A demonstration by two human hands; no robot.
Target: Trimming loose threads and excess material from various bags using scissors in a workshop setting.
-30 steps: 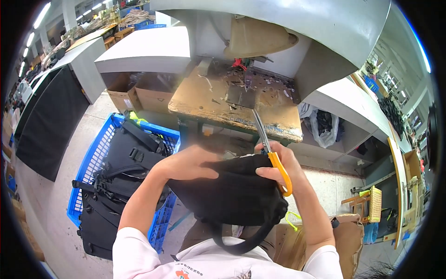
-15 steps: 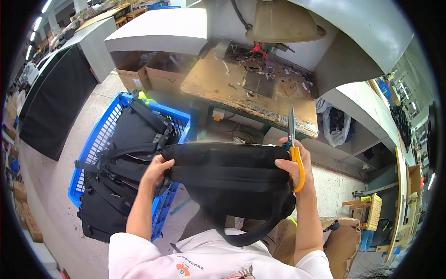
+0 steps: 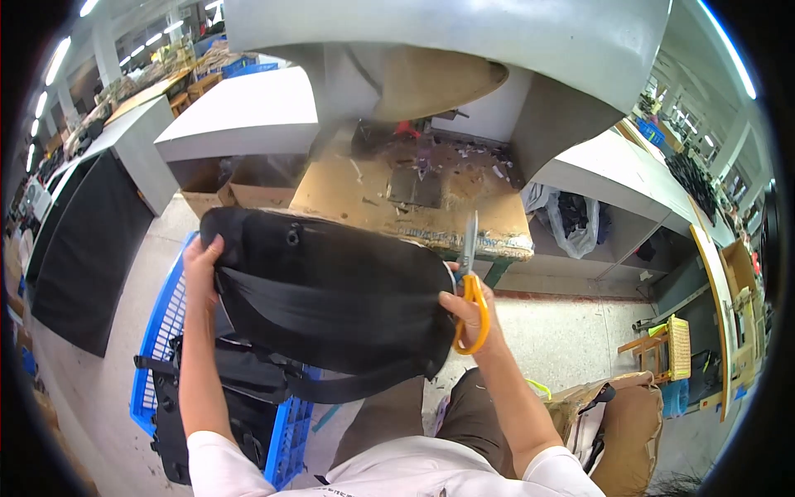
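Two hands hold one black bag (image 3: 331, 298) in the air in front of the person, near the edge of the cluttered table (image 3: 397, 207). The bag's long axis runs left to right between them. Left hand (image 3: 201, 263), grip pinched on the bag's left end. Right hand (image 3: 468, 308), grip pressed on the right end, also holding orange-handled scissors (image 3: 469, 286), blades pointing to the far side. A blue crate (image 3: 166, 331) with more black bags stands low at left. No labels legible.
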